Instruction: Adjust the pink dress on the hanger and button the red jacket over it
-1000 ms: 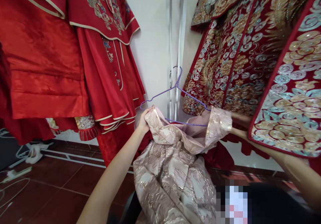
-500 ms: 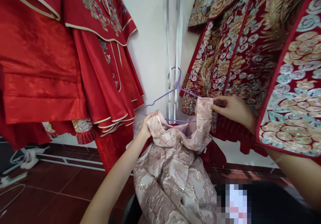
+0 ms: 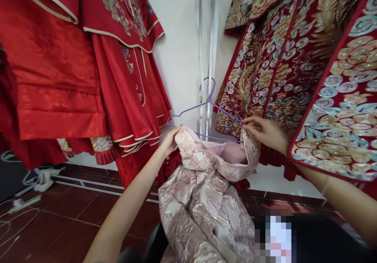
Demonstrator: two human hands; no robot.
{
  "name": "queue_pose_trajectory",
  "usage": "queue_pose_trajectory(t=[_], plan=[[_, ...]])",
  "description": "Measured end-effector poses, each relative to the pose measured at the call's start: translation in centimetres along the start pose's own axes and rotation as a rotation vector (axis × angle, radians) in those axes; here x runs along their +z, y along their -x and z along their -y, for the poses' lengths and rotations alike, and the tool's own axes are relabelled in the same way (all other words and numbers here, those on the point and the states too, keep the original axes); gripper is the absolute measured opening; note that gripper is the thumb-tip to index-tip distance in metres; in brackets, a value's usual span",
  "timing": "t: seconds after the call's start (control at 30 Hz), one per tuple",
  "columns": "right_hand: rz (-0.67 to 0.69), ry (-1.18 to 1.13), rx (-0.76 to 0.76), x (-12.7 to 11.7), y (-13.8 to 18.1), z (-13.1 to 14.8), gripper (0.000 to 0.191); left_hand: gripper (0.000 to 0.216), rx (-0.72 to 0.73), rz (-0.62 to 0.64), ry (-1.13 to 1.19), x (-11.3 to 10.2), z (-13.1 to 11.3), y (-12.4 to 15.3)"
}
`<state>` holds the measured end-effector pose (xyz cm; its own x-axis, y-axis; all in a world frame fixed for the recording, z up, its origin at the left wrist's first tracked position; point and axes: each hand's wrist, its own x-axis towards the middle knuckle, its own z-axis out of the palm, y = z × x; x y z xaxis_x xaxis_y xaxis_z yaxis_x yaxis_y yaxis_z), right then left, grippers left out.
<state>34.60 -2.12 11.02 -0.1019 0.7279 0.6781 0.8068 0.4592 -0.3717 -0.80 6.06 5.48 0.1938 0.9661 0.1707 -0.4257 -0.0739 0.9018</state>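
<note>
A pale pink brocade garment point(image 3: 206, 200) with a shiny floral pattern hangs down in front of me. Its open top edge sits at the bottom bar of a purple wire hanger point(image 3: 206, 110). My left hand point(image 3: 171, 139) is closed on the left side of that top edge, by the hanger's left end. My right hand point(image 3: 265, 131) pinches the right side of the garment's edge at the hanger's right end. The hanger's hook rises in front of a metal rail on the white wall.
Red satin robes point(image 3: 88, 70) hang at the left. Dark red robes with heavy gold and silver embroidery point(image 3: 309, 66) hang at the right, partly over my right forearm. White cables and a power strip point(image 3: 23, 202) lie on the dark red tiled floor at the lower left.
My right hand came out from behind the embroidered robe and brought the garment's right edge up to the hanger's right end. My left hand kept its hold.
</note>
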Motion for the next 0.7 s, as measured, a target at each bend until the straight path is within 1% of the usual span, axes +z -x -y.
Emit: queue_pose_trajectory(t=[0.1, 0.17, 0.23, 0.3, 0.37, 0.43, 0.57, 0.63, 0.7], plan=[[-0.001, -0.046, 0.01, 1.2, -0.1, -1.1, 0.025, 0.032, 0.087, -0.022, -0.27, -3.3, -0.4, -0.2], [-0.023, -0.068, 0.017, 1.7, -0.4, -1.8, 0.026, 0.029, 0.183, -0.059, -0.537, -5.3, -0.8, -0.7], [-0.047, -0.088, 0.021, 1.9, -0.9, -2.1, 0.029, 0.025, 0.32, -0.126, -0.812, -6.6, -1.3, -1.4], [-0.084, -0.091, 0.026, 2.0, -1.4, -1.8, 0.03, 0.024, 0.407, -0.171, -0.999, -7.2, -1.9, -2.2], [-0.125, -0.068, 0.025, 2.2, -1.8, -1.1, 0.029, 0.024, 0.424, -0.19, -1.076, -7.2, -2.2, -3.0], [-0.151, -0.039, -0.003, 2.7, -2.2, -0.4, 0.027, 0.024, 0.426, -0.215, -1.101, -7.1, -2.1, -3.6], [-0.155, 0.02, -0.08, 4.0, -2.4, 0.3, 0.027, 0.024, 0.445, -0.274, -1.125, -7.2, -1.7, -4.3], [-0.181, 0.076, -0.09, 4.0, -2.4, 0.4, 0.028, 0.026, 0.458, -0.297, -1.132, -7.6, -1.7, -4.4], [-0.22, 0.124, -0.091, 3.3, -2.5, 0.3, 0.029, 0.028, 0.473, -0.316, -1.138, -8.1, -1.9, -4.3]])
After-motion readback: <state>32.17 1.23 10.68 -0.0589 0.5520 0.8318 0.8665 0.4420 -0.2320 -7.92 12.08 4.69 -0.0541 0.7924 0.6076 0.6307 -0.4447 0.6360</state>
